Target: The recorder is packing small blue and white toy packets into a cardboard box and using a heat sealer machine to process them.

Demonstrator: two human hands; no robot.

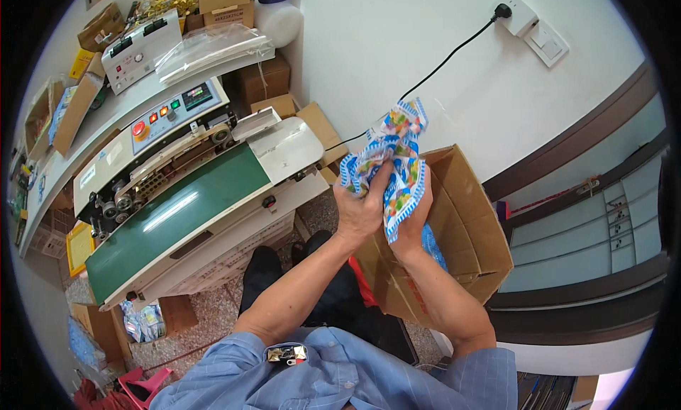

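Note:
Both of my hands are closed round a bunch of blue-and-white plastic packets printed with multicoloured round shapes. My left hand grips them from the left, its thumb pressed on the front. From the right, my right hand wraps the bunch, with most of its fingers hidden behind. The packets are held above an open cardboard box. Beside my right wrist, a blue patterned packet shows inside the box. How many packets I hold I cannot tell.
At left stands a band sealing machine with a green conveyor belt and lit buttons. A shelf behind carries a white control unit and boxes. Below the belt, a carton holds packets. A black cable runs to the wall socket.

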